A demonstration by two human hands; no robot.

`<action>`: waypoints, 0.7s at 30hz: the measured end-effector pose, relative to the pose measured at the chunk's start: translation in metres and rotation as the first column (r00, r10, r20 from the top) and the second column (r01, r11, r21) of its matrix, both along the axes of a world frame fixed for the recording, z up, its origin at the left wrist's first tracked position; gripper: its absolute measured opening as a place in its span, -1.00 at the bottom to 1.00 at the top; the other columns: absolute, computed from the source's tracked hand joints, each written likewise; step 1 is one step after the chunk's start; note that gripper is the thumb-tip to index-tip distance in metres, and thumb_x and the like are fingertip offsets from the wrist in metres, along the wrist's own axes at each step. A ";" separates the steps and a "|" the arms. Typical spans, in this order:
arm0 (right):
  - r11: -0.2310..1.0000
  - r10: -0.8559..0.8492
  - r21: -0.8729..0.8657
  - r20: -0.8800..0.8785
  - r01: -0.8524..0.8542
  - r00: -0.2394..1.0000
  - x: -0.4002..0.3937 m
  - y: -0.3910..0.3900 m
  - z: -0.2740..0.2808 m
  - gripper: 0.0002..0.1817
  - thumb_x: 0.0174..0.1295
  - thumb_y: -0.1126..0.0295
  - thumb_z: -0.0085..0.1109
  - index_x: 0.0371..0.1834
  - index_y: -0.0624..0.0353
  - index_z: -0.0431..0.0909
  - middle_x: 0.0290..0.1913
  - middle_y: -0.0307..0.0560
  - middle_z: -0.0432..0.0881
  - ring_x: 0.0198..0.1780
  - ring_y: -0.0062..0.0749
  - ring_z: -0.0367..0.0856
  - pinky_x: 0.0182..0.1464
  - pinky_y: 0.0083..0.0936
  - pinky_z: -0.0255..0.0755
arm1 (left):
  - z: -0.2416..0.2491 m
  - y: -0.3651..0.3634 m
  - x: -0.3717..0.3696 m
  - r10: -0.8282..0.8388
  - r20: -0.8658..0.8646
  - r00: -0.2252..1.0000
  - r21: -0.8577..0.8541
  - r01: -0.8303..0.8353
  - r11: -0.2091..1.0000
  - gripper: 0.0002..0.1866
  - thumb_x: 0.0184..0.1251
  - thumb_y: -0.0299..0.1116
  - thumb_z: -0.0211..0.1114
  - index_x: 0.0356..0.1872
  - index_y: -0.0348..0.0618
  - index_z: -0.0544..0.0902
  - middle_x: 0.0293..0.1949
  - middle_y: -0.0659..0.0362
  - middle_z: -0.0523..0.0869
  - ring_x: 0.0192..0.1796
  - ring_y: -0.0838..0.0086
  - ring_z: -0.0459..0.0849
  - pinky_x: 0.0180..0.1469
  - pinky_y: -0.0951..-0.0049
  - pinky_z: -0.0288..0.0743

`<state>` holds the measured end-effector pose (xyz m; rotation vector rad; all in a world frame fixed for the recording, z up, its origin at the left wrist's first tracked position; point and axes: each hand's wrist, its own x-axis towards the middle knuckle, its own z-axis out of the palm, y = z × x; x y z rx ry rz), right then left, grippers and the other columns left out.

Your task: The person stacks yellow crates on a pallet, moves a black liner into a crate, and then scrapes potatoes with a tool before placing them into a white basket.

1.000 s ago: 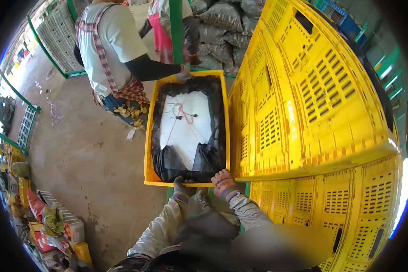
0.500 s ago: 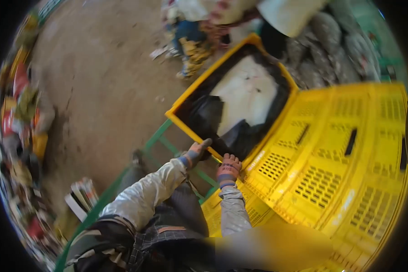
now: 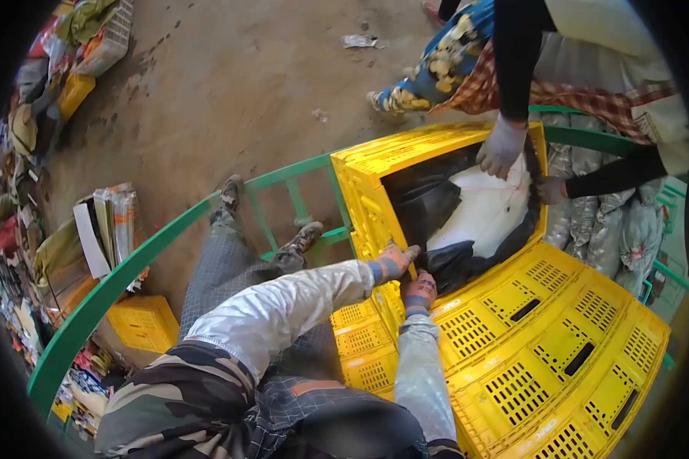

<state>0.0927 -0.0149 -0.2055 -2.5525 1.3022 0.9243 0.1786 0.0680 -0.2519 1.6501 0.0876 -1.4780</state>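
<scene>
Silvery sleeves (image 3: 283, 294) lead to the wearer's left hand (image 3: 393, 262) and right hand (image 3: 421, 289), each grip curled on the near edge of a yellow crate (image 3: 365, 203). Stacked yellow crates (image 3: 540, 356) stand just beside it; what bears it is hidden. Black lining (image 3: 415, 200) surrounds white contents (image 3: 475, 218). Beyond, a co-worker showed one hand at the far rim a second ago; now a gloved hand (image 3: 502, 151) reaches over the contents, another hand (image 3: 551, 190) by that rim, so both people appear engaged with it. Grey sacks (image 3: 626, 243) lie behind.

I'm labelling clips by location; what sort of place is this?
Likely a packing or storage area: a black-lined yellow crate, stacked slotted crates and piled grey sacks suggest it.
</scene>
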 end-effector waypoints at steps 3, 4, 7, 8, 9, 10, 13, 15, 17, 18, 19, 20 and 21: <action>1.000 -0.020 -0.021 0.028 0.021 0.999 -0.001 0.009 0.000 -0.68 0.01 0.33 0.28 -0.13 0.15 0.62 -0.11 0.13 0.67 -0.05 -0.03 0.64 -0.06 -0.31 0.50 | 0.019 0.025 0.023 0.063 -0.288 0.956 -0.158 -0.112 0.981 -0.11 0.19 0.25 0.20 0.15 -0.53 0.36 -0.03 -0.20 0.64 0.00 0.08 0.67 -0.01 0.28 0.57; 0.999 -0.011 -0.031 0.040 0.012 0.999 0.001 0.011 0.001 -0.68 0.01 0.33 0.28 -0.13 0.15 0.62 -0.11 0.13 0.67 -0.05 -0.03 0.64 -0.06 -0.31 0.50 | 0.020 0.028 0.026 0.068 -0.277 0.958 -0.170 -0.119 0.978 -0.11 0.19 0.25 0.20 0.15 -0.53 0.36 -0.03 -0.20 0.64 0.00 0.08 0.67 -0.01 0.28 0.57; 0.998 -0.065 -0.019 0.051 0.066 0.997 0.001 0.029 0.010 -0.67 0.01 0.37 0.26 -0.10 0.13 0.61 -0.10 0.10 0.67 -0.06 -0.05 0.64 -0.06 -0.32 0.50 | 0.010 0.028 0.011 0.105 -0.315 0.943 -0.149 -0.159 0.976 -0.21 0.20 0.15 0.28 0.10 -0.49 0.39 -0.15 -0.13 0.68 -0.15 0.12 0.72 -0.15 0.31 0.62; 0.996 -0.087 -0.012 0.046 0.087 0.995 0.001 0.034 0.011 -0.65 0.01 0.38 0.25 -0.07 0.11 0.60 -0.09 0.09 0.67 -0.05 -0.06 0.64 -0.05 -0.33 0.49 | 0.009 0.029 0.006 0.152 -0.269 0.951 -0.125 -0.191 0.974 -0.21 0.20 0.14 0.27 0.12 -0.48 0.38 -0.11 -0.14 0.66 -0.11 0.12 0.70 -0.10 0.30 0.61; 0.994 -0.110 -0.003 0.044 0.110 0.993 0.001 0.037 0.011 -0.64 0.02 0.39 0.24 -0.04 0.08 0.59 -0.08 0.07 0.67 -0.04 -0.06 0.64 -0.04 -0.33 0.49 | 0.005 0.029 0.003 0.196 -0.219 0.956 -0.102 -0.222 0.970 -0.22 0.21 0.13 0.27 0.13 -0.47 0.38 -0.07 -0.15 0.65 -0.07 0.11 0.69 -0.05 0.29 0.59; 0.994 -0.104 -0.015 0.080 0.106 0.991 -0.006 0.035 0.004 -0.62 0.03 0.40 0.22 0.00 0.05 0.58 -0.06 0.04 0.66 -0.02 -0.07 0.63 -0.02 -0.34 0.49 | 0.001 0.027 0.000 0.196 -0.216 0.956 -0.103 -0.222 0.970 -0.22 0.21 0.13 0.27 0.13 -0.47 0.38 -0.07 -0.15 0.65 -0.07 0.11 0.69 -0.05 0.29 0.59; 0.999 -0.035 -0.009 0.076 0.036 0.996 -0.007 0.033 0.008 -0.60 0.04 0.39 0.22 0.02 0.05 0.57 -0.03 0.04 0.65 0.00 -0.08 0.63 -0.01 -0.33 0.49 | 0.000 0.020 -0.005 0.154 -0.070 0.986 -0.019 -0.156 0.988 -0.24 0.22 0.09 0.27 0.16 -0.45 0.37 0.04 -0.17 0.59 0.03 0.11 0.64 0.03 0.28 0.55; 0.999 -0.039 0.015 0.033 0.039 0.999 -0.002 0.030 0.009 -0.60 0.04 0.39 0.22 0.03 0.05 0.57 -0.02 0.04 0.65 0.00 -0.07 0.62 0.00 -0.32 0.49 | 0.008 0.026 0.002 0.146 -0.107 0.983 -0.044 -0.151 0.988 -0.28 0.27 0.08 0.20 0.19 -0.40 0.38 0.20 -0.23 0.46 0.25 0.00 0.46 0.23 0.22 0.40; 0.997 -0.057 0.044 -0.020 0.058 0.998 -0.004 0.033 0.008 -0.60 0.04 0.39 0.22 0.03 0.05 0.57 -0.01 0.04 0.64 0.01 -0.07 0.62 0.00 -0.31 0.49 | 0.012 0.029 0.003 0.149 -0.159 0.976 -0.058 -0.160 0.985 -0.28 0.27 0.07 0.21 0.22 -0.38 0.36 0.21 -0.21 0.46 0.27 0.00 0.44 0.25 0.24 0.38; 0.997 -0.067 0.024 0.018 0.067 0.998 -0.006 0.034 0.009 -0.61 0.04 0.39 0.22 0.02 0.05 0.57 0.00 0.05 0.64 0.01 -0.06 0.62 0.00 -0.31 0.49 | 0.009 0.027 -0.001 0.173 -0.182 0.968 -0.046 -0.184 0.982 -0.28 0.27 0.06 0.21 0.23 -0.37 0.35 0.21 -0.20 0.46 0.27 0.00 0.45 0.25 0.24 0.38; 0.997 -0.073 0.001 0.061 0.073 0.995 -0.006 0.033 0.008 -0.62 0.04 0.38 0.22 0.01 0.05 0.58 0.00 0.05 0.64 0.01 -0.05 0.62 0.00 -0.32 0.49 | 0.006 0.023 -0.002 0.198 -0.200 0.960 -0.036 -0.209 0.977 -0.28 0.27 0.06 0.21 0.24 -0.36 0.34 0.21 -0.20 0.46 0.26 0.00 0.45 0.24 0.25 0.38; 0.996 -0.063 0.060 -0.022 0.065 0.998 0.004 0.033 0.017 -0.61 0.04 0.39 0.22 0.01 0.04 0.58 0.00 0.04 0.63 0.02 -0.06 0.61 0.02 -0.32 0.48 | 0.016 0.028 0.007 0.128 -0.156 0.979 -0.037 -0.135 0.990 -0.27 0.27 0.06 0.21 0.25 -0.37 0.33 0.20 -0.20 0.46 0.25 0.00 0.46 0.24 0.25 0.39; 0.996 -0.061 0.058 -0.022 0.062 0.998 0.004 0.032 0.018 -0.61 0.04 0.39 0.22 0.01 0.04 0.58 0.00 0.04 0.63 0.02 -0.06 0.61 0.02 -0.32 0.48 | 0.014 0.026 0.005 0.130 -0.157 0.979 -0.039 -0.137 0.990 -0.27 0.27 0.06 0.21 0.25 -0.37 0.33 0.20 -0.20 0.46 0.25 0.00 0.46 0.24 0.25 0.39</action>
